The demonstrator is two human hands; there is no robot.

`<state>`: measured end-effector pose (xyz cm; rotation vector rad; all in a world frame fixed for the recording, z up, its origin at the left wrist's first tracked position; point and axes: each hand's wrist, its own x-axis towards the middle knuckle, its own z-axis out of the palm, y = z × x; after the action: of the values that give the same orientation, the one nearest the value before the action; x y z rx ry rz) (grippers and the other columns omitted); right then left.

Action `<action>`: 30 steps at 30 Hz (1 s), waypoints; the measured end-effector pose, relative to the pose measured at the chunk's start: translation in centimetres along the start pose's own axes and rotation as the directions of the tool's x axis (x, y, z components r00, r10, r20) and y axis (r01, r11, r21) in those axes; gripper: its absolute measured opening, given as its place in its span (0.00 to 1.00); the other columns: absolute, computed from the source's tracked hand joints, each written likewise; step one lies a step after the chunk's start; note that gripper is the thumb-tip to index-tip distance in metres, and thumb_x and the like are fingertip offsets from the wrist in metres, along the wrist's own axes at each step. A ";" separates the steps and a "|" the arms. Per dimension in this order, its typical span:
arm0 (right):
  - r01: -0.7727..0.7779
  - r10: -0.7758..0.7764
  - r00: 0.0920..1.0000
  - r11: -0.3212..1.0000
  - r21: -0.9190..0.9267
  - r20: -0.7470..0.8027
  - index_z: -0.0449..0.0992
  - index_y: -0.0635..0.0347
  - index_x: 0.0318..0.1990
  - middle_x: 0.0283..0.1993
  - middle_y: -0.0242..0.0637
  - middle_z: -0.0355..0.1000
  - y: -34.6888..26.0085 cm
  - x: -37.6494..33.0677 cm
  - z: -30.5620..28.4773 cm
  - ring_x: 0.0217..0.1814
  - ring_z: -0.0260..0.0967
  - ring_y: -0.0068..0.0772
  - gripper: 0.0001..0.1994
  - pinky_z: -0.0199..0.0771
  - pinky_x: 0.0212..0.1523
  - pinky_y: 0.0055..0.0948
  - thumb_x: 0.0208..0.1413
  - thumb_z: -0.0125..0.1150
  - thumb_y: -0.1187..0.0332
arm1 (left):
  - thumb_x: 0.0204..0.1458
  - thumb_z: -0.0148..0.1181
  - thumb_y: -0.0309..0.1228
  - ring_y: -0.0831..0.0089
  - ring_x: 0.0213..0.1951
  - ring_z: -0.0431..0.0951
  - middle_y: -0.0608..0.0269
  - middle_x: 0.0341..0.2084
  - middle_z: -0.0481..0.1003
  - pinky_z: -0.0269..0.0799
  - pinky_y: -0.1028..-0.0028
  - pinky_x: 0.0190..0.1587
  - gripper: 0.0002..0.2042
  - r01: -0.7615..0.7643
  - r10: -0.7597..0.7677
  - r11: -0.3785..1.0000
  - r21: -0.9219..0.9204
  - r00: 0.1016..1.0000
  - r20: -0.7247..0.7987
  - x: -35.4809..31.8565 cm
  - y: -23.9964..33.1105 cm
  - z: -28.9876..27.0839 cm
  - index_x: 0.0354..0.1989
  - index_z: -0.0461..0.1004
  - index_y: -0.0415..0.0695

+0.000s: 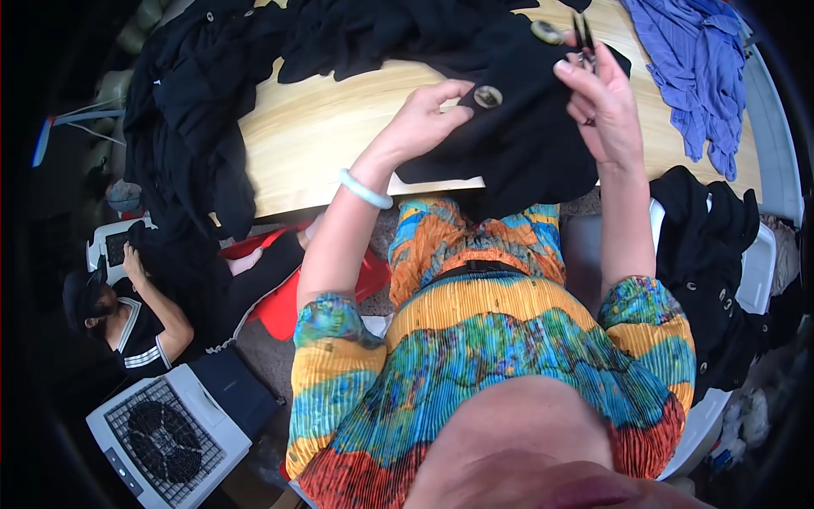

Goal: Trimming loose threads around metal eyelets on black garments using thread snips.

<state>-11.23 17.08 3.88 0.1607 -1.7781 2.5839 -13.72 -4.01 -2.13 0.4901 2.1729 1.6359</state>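
Note:
A black garment [517, 144] hangs over the near table edge onto my lap, with a large round mottled button [487, 97] on it. My left hand [431, 119], wearing a pale bangle [365, 189] on its wrist, pinches the cloth right beside that button. Farther up the cloth is a second button [547, 33]. In my raised right hand [600, 97] are small dark thread snips [584, 41], their two points upward, just right of the second button. The fingers hide the lower part of the snips.
More black garments [195, 102] cover the table's left and far side. Blue-violet cloth [695, 76] lies at the far right of the wooden table [322, 127]. Black clothes [704, 254] drape over a white bin on my right. At left sit another person [140, 314] and a fan unit [165, 433].

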 end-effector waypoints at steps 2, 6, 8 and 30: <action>0.046 -0.047 0.997 0.999 -0.013 -0.067 0.64 0.61 0.43 0.22 0.21 0.59 -0.5 0.5 -1.1 0.14 0.46 0.07 0.17 0.42 0.13 0.10 0.44 0.59 0.74 | 0.45 0.49 0.22 0.79 0.34 0.71 0.65 0.34 0.72 0.66 0.82 0.39 0.13 -0.019 0.033 0.978 -0.207 0.997 0.064 -1.3 1.8 -0.3 0.41 0.69 0.37; 0.029 -0.031 0.999 0.987 -0.157 -0.009 0.64 0.63 0.45 0.25 0.23 0.62 0.2 1.5 -1.8 0.17 0.51 0.06 0.19 0.45 0.15 0.09 0.44 0.60 0.71 | 0.46 0.47 0.19 0.81 0.34 0.71 0.65 0.33 0.72 0.66 0.83 0.39 0.12 -0.010 0.084 0.762 -0.648 0.993 0.084 -3.9 4.6 0.3 0.41 0.68 0.36; 0.000 -0.012 0.999 0.938 -0.347 -0.033 0.63 0.64 0.46 0.29 0.25 0.66 1.3 1.6 -1.7 0.24 0.58 0.09 0.20 0.55 0.21 0.09 0.45 0.59 0.71 | 0.45 0.45 0.17 0.78 0.37 0.72 0.62 0.35 0.72 0.67 0.81 0.43 0.14 -0.012 0.074 0.665 -0.747 0.996 0.049 -3.8 4.1 0.3 0.43 0.66 0.34; -0.104 0.139 0.962 0.983 -0.154 0.237 0.59 0.64 0.50 0.41 0.32 0.65 4.0 0.5 1.6 0.41 0.62 0.16 0.19 0.63 0.42 0.15 0.49 0.53 0.76 | 0.48 0.49 0.19 0.84 0.32 0.69 0.65 0.30 0.71 0.66 0.84 0.35 0.10 -0.285 0.137 0.908 -0.307 0.894 -0.426 -3.1 3.3 2.4 0.40 0.67 0.37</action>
<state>-11.79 14.15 0.73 0.4008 -2.1077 2.6066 -9.67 -2.63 0.68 0.3163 2.0514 2.3802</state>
